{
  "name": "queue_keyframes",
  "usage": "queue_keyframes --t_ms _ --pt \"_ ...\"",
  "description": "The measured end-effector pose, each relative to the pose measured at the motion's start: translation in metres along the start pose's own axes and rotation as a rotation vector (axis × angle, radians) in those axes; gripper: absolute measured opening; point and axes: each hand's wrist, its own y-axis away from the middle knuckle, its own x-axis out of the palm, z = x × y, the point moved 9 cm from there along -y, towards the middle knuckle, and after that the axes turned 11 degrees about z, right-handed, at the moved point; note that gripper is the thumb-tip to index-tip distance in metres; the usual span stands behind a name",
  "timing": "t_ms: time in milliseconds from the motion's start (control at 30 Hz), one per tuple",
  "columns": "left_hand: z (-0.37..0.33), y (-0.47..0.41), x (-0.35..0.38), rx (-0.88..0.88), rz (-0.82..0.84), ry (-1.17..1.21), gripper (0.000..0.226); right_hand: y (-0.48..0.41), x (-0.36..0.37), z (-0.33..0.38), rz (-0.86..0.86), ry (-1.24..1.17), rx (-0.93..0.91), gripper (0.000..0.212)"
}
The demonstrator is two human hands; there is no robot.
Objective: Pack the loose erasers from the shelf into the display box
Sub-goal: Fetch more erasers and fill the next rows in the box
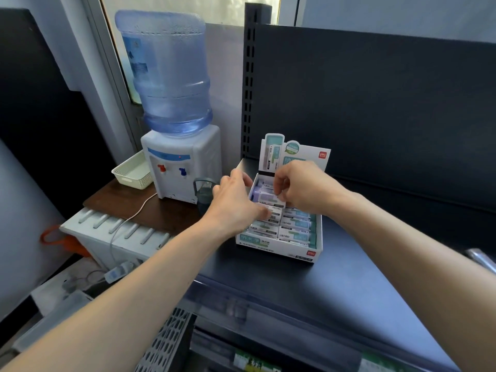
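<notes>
Eraser is pinched by right hand inside display box

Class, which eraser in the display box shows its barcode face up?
The eraser beside the left hand thumb, in the left column of the display box. Its barcode faces up, while the other erasers show teal-and-white brand labels.

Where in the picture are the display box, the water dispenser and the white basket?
display box [273, 248]: head view, on its front wall.
water dispenser [206, 159]: head view, on its white body.
white basket [132, 181]: head view, on its perforated side wall.
</notes>
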Motion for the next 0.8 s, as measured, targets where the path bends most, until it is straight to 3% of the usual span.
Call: queue_keyframes --t_ms 267,467,633,800 --pt "0.003 -0.001 0.004 0.028 0.117 0.121 0.064 -0.002 0.005 0.010 -0.001 0.042 0.012 0.026" --pt "0.007 -0.002 0.003 0.029 0.154 0.150 0.066 -0.003 0.001 0.006 -0.063 0.052 0.032 0.017" --pt "-0.037 -0.013 -0.035 0.189 -0.014 0.106 0.035 0.016 -0.023 -0.008 -0.199 0.026 0.103 0.016" --pt "-0.111 -0.004 -0.001 0.454 0.095 0.079 0.015 0.073 -0.059 -0.056 -0.370 0.053 0.292 0.017"
